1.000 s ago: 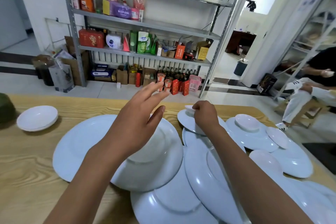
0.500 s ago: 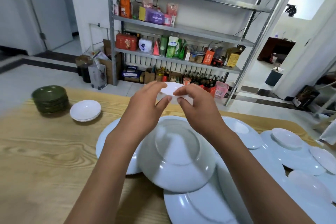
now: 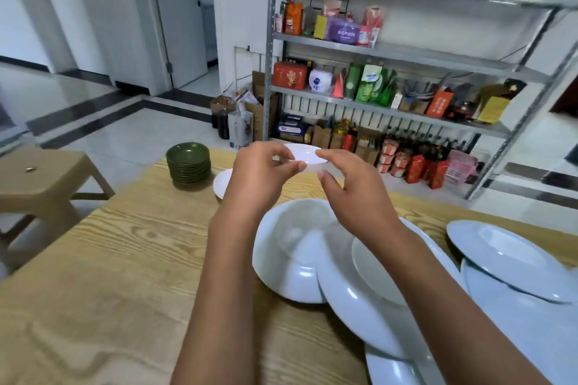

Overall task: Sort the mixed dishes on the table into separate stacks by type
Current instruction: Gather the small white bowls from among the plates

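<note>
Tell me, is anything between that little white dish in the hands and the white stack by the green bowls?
Nothing visible. Both hands, left and right, hold the small white dish in the air, and the white stack lies just below-left, partly hidden by the left hand.

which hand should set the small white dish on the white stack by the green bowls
Left. The left hand grips the small dish on the side nearest the white stack; the right hand would cross over.

Home storeroom, metal shelving (image 3: pixel 391 53) of packaged groceries, tiled floor (image 3: pixel 131 134), white interior doors (image 3: pixel 184 15)
</note>
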Action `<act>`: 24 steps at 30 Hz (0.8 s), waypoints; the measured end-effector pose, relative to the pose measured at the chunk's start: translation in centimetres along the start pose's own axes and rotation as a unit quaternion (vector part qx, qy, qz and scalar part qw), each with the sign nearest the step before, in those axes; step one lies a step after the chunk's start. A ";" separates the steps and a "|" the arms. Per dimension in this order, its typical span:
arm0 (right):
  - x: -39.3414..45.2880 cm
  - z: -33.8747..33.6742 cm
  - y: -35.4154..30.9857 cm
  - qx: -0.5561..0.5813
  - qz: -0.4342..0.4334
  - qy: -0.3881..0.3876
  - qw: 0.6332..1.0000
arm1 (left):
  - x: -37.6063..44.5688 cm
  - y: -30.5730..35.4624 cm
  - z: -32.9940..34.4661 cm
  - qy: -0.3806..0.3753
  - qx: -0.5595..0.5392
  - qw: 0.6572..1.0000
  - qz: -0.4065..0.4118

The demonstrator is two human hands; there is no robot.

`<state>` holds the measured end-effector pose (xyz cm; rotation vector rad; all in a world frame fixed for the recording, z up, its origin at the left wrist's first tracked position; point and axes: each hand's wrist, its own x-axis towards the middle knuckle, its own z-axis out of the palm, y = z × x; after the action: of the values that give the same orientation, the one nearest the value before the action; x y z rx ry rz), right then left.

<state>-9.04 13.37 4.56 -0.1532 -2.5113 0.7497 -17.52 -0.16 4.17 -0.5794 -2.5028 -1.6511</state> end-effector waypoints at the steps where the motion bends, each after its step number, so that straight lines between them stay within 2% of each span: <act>1: 0.1 0.6 -0.3 -0.017 0.009 -0.026 0.999 | 0.3 -0.8 -0.3 0.021 -0.005 1.000 -0.019; 6: 0.1 3.4 -2.0 -0.041 -0.012 -0.101 0.994 | 1.7 -5.8 -1.2 0.124 0.020 0.988 -0.087; 12: -1.1 5.8 -2.5 -0.054 -0.027 -0.143 0.988 | 1.4 -11.1 -1.0 0.170 0.016 0.971 -0.169; 22: -2.5 5.0 -1.8 -0.057 -0.005 -0.150 0.987 | 1.8 -11.7 -0.4 0.101 0.133 0.961 -0.219; 24: -2.9 4.5 -1.4 -0.052 0.002 -0.141 0.989 | 1.8 -10.3 0.0 0.123 0.182 0.959 -0.178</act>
<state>-8.77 9.32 0.79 -0.0933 -2.8203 0.6819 -22.90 -3.26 -4.23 0.1143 -2.7258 -1.1963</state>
